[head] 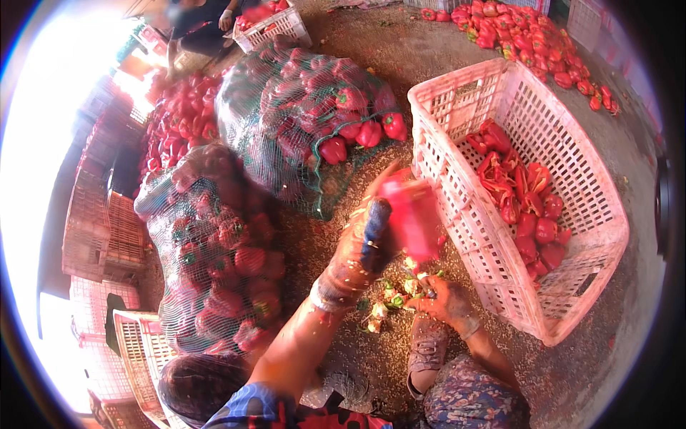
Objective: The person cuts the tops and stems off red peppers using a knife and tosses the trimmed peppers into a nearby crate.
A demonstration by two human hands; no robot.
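My left hand [370, 236], in a soiled glove with a dark blue patch, reaches out over the floor. It grips a red bell pepper [411, 214], blurred by motion, beside the near wall of a pink plastic crate [455, 209]. Inside that crate lie cut red pepper pieces [517, 187]. My right hand [447, 305], stained with wet residue, is low near my shoe, fingers curled. Something small and dark shows at its fingertips, too unclear to name. Right by it, cut pepper cores with green stems [396, 297] lie among scattered seeds.
Two green mesh sacks of red peppers [214, 263] [289, 107] stand on the left and ahead. Loose peppers [525, 40] are heaped at the far right. Stacked crates [88, 225] line the left side. A person [201, 27] sits at the back by another crate [273, 27].
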